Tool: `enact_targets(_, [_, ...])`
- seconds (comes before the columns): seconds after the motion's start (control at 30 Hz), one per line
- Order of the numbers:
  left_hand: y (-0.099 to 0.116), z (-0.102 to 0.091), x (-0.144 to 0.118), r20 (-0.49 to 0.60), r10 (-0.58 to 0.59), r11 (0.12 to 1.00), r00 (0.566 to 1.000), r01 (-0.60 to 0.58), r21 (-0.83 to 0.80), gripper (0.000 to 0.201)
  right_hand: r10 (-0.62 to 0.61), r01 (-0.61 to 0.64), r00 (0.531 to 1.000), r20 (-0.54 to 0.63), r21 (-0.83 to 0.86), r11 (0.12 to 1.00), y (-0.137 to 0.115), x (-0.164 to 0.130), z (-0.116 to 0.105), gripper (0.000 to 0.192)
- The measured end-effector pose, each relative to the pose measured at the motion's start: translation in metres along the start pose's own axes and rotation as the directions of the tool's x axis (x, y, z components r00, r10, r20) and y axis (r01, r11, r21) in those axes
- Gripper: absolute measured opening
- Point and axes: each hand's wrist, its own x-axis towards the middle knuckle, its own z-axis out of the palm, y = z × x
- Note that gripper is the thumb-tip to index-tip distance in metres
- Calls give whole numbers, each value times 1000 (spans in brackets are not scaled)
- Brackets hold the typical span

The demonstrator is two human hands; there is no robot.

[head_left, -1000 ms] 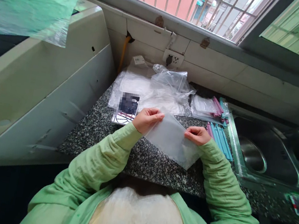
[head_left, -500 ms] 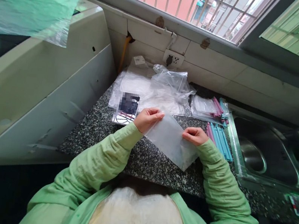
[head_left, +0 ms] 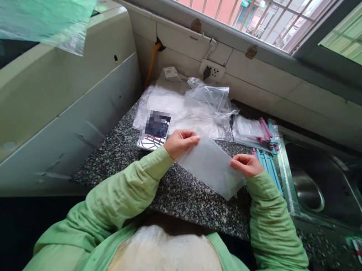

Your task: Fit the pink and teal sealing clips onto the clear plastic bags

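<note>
My left hand (head_left: 181, 142) and right hand (head_left: 246, 164) each pinching an end of a clear plastic bag (head_left: 212, 166), held just above the speckled counter (head_left: 145, 180), phone (head_left: 154, 130) beside my left hand, colored strips (head_left: 268, 161) near my right.

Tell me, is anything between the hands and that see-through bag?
No. The left hand and the right hand each pinch a top corner of the clear bag directly, above the speckled counter.

We find no text that we can read. The small white tag (head_left: 170, 72) on the packaging at the back wall bears dark marks, perhaps print, too small to make out, and the card (head_left: 155, 130) on the counter is blurred.
</note>
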Motion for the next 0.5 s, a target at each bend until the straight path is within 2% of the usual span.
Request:
enact_targets(0.23, [0, 5, -4, 31, 32, 999, 999, -32, 17, 36, 5, -5, 1000, -15, -11, 1000, 5, 2, -3, 46])
enact_targets(0.5, [3, 5, -4, 1, 33, 999, 999, -33, 17, 38, -18, 18, 999, -41, -9, 1000, 13, 7, 0, 45])
